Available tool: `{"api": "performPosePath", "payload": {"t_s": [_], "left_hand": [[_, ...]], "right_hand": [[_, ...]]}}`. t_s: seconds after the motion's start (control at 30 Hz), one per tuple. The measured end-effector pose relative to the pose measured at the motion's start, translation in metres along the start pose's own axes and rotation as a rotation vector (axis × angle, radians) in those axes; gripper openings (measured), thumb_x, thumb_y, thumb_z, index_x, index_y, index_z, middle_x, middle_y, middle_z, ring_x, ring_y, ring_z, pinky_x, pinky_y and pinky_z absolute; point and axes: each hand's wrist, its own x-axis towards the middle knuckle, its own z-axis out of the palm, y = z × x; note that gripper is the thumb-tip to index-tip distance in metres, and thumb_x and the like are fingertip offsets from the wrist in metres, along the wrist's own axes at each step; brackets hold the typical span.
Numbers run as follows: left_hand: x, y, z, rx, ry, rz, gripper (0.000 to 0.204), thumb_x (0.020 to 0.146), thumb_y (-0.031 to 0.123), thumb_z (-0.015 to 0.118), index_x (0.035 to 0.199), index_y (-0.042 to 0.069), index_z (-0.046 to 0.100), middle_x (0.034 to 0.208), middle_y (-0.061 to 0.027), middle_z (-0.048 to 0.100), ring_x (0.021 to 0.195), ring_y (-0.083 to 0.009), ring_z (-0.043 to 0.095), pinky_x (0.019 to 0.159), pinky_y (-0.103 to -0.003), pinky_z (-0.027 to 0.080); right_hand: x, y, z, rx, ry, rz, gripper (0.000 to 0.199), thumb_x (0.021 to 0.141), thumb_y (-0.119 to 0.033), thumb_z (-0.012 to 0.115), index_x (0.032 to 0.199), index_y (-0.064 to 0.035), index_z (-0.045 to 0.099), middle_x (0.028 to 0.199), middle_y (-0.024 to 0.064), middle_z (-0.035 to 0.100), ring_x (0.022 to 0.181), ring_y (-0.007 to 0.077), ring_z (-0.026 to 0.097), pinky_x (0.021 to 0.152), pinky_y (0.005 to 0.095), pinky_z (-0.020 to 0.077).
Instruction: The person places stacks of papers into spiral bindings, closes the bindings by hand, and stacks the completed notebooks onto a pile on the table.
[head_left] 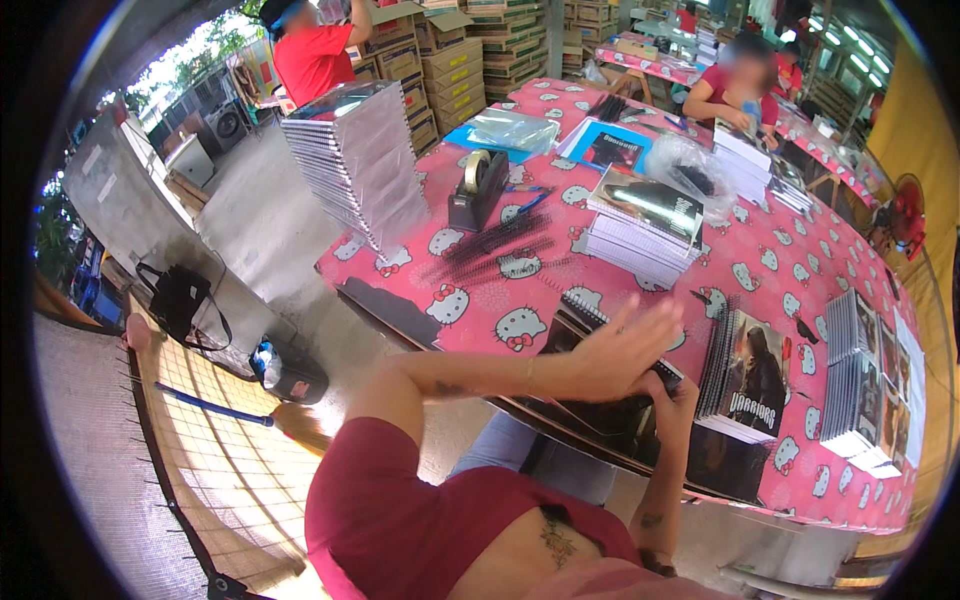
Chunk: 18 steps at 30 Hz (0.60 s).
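Observation:
At the table's near edge lies a dark-covered spiral notebook (570, 329), partly hidden under my hands. My left hand (625, 348) is held flat over it with the fingers stretched out and together; whether the palm touches the cover I cannot tell. Bent around the notebook's right end, my right hand (676, 398) grips it with closed fingers. Just right of that hand stands a stack of spiral notebooks (750, 375) with a dark picture cover on top. Black loose binding coils (495, 247) lie in a heap beyond my left forearm.
A tape dispenser (478, 190) stands beside a tall stack of wrapped notebooks (355, 165) at the left edge. More notebook stacks (645, 235) (865, 385) sit on the pink patterned tablecloth (520, 325). Across the table a co-worker (735, 90) handles notebooks. A broom (295, 425) is at the left.

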Motion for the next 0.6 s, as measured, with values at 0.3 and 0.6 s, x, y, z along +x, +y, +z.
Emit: {"api": "performPosePath", "payload": {"t_s": [0.3,0.6], "left_hand": [[-0.017,0.018,0.009,-0.195,-0.045,0.054,0.087,0.094,0.052,0.057,0.156,-0.003,0.031,0.163,-0.0222,0.028,0.154,-0.0354,0.023,0.122,-0.056,0.018],[-0.037,0.028,-0.001,-0.327,-0.027,0.05,0.077,0.099,0.048,0.054,0.152,-0.006,0.037,0.162,-0.0229,0.032,0.153,-0.0351,0.026,0.122,-0.055,0.018]], "right_hand": [[-0.001,-0.006,-0.006,0.031,-0.113,0.03,0.022,0.099,-0.009,0.063,0.117,0.0033,0.066,0.093,0.0004,0.069,0.087,0.0084,0.058,0.078,0.028,0.049],[-0.011,-0.024,0.014,0.045,0.129,-0.136,0.031,0.095,0.003,0.064,0.126,0.0038,0.065,0.107,0.0064,0.069,0.094,0.0111,0.062,0.085,0.0265,0.0503]]}}
